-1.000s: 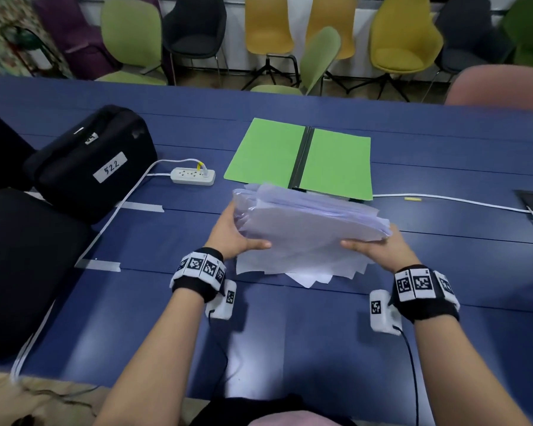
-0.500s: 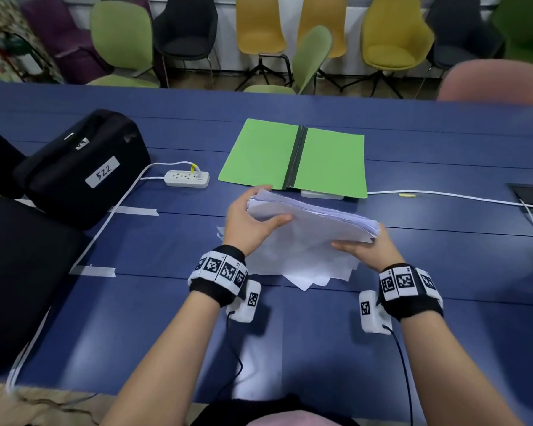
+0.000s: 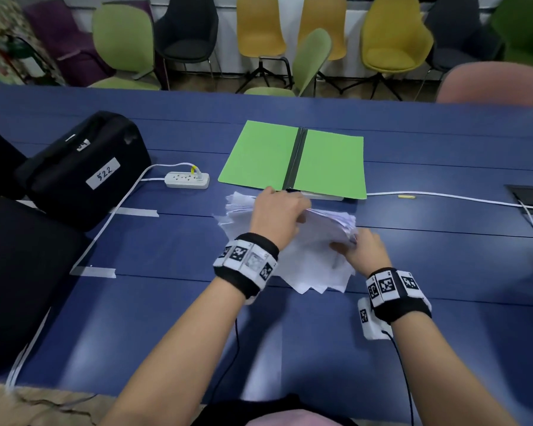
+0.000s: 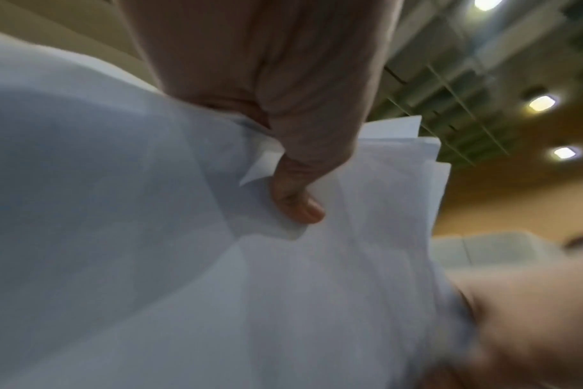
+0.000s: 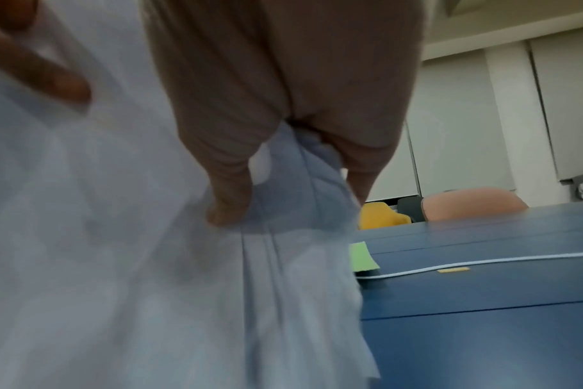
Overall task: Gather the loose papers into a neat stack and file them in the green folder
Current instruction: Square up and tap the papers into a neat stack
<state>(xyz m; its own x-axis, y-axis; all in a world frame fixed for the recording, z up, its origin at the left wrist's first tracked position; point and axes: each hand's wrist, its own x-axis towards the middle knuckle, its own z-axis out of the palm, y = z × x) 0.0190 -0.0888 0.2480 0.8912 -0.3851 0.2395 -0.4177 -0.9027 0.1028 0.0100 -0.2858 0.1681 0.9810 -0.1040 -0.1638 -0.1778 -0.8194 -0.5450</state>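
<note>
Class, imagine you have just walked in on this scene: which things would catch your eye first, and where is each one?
First, the untidy sheaf of white papers at the middle of the blue table, gripped by the left hand and the right hand. Just beyond it lies the bright green folder, open flat. At far left sits a black case labelled 522.

The blue table (image 3: pixel 413 250) bears an open green folder (image 3: pixel 259 155), a power strip (image 3: pixel 186 180), a black case (image 3: pixel 83 170) and loose papers (image 3: pixel 314 272).
</note>
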